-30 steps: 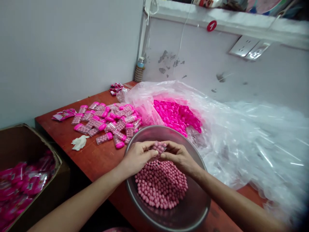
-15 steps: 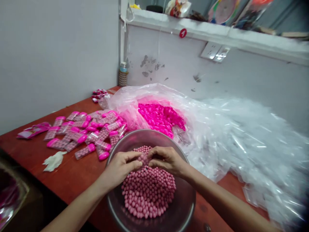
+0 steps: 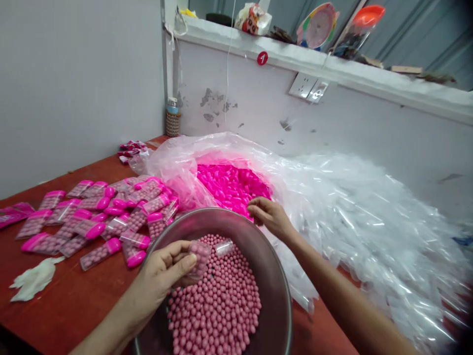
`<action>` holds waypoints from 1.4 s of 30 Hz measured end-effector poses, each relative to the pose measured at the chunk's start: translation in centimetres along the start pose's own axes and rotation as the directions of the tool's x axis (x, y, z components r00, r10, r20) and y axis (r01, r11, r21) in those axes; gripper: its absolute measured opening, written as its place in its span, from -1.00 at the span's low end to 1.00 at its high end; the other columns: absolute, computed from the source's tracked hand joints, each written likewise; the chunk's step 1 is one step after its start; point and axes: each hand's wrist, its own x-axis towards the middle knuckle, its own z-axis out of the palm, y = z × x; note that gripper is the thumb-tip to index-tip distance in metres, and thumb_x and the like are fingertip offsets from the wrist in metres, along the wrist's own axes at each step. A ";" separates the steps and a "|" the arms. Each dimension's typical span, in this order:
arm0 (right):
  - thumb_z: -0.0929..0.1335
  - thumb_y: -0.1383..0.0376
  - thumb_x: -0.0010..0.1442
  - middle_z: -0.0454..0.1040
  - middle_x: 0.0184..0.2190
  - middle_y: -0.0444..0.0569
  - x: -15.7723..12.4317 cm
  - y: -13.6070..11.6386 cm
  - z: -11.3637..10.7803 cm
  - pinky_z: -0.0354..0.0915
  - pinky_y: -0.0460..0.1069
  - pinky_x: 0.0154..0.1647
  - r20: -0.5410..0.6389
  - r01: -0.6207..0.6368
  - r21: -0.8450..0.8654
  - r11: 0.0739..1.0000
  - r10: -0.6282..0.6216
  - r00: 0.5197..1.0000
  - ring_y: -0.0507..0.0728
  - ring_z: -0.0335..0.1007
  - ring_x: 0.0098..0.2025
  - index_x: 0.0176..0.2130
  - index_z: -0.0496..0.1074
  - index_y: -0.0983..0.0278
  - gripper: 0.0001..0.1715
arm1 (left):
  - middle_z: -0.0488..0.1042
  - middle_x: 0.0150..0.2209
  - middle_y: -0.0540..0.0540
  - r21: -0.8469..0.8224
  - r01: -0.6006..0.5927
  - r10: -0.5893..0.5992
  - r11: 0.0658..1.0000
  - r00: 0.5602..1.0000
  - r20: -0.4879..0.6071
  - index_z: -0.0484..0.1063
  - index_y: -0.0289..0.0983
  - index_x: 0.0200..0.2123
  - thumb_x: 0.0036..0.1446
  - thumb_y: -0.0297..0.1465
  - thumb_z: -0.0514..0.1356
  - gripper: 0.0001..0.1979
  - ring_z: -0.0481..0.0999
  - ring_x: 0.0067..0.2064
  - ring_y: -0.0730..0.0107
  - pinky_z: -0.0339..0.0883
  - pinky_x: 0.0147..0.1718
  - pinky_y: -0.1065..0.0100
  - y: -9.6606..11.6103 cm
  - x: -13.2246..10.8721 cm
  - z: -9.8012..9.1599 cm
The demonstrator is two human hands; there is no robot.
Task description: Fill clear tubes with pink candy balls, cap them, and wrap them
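My left hand (image 3: pixel 158 268) grips a small clear plastic container (image 3: pixel 200 259) filled with pink balls, held over a metal bowl (image 3: pixel 283 291). Loose pink balls (image 3: pixel 218 303) cover the bowl's bottom, and one clear container (image 3: pixel 224 247) lies on them without balls showing inside. My right hand (image 3: pixel 273 219) is past the bowl's far rim, at the near edge of a heap of bright pink caps (image 3: pixel 232 185) in an open plastic bag (image 3: pixel 218 143). Its fingers are bent together; whatever is between them is hidden.
Capped containers of pink balls (image 3: pixel 136 217) are piled left of the bowl on the red table (image 3: pixel 99 286). A crumpled white tissue (image 3: pixel 37 278) lies nearer. Clear empty containers (image 3: pixel 362 217) are heaped at right. Behind stand a wall shelf (image 3: pixel 295 61) and a bottle in a woven holder (image 3: pixel 172 118).
My hands have parted: the left keeps the filled container over the bowl, while the right has moved away to the pink caps. The view has shifted right. A clear container now shows on the balls.
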 end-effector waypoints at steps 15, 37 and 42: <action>0.34 0.22 0.05 0.50 -0.31 0.12 14.2 5.5 3.7 0.25 0.02 -0.27 -0.205 -0.235 -0.172 0.957 0.199 0.958 0.20 0.39 -0.24 -0.34 0.46 0.35 -0.77 | 0.52 -0.27 -0.10 0.021 -0.061 0.063 0.998 0.996 -0.066 0.50 -0.27 -0.24 -0.06 -0.21 0.29 -0.67 0.48 -0.27 0.32 0.40 -0.30 0.43 -0.3 0.2 0.1; 0.47 0.34 -0.06 0.44 -0.28 -0.09 -3.4 -8.1 5.1 0.29 -0.08 -0.17 0.137 -0.002 0.752 0.659 -0.153 0.979 0.04 0.38 -0.21 -0.30 0.42 0.26 -0.74 | 0.48 -0.20 -0.15 -0.280 -0.288 0.274 0.916 0.958 -0.088 0.45 -0.34 -0.23 0.05 -0.38 0.24 -0.80 0.47 -0.23 0.37 0.38 -0.22 0.35 -0.3 -0.6 0.4; 0.36 0.14 0.12 0.45 -0.44 -0.07 -3.6 -8.1 4.1 0.39 -0.05 -0.34 0.439 -0.301 0.723 0.622 -0.078 0.895 0.03 0.44 -0.41 -0.29 0.38 0.32 -0.72 | 0.48 -0.13 -0.15 0.023 -0.403 0.404 0.915 0.914 -0.038 0.48 -0.32 -0.19 0.10 -0.38 0.19 -0.80 0.45 -0.10 0.30 0.30 -0.07 0.33 -0.4 -1.1 0.5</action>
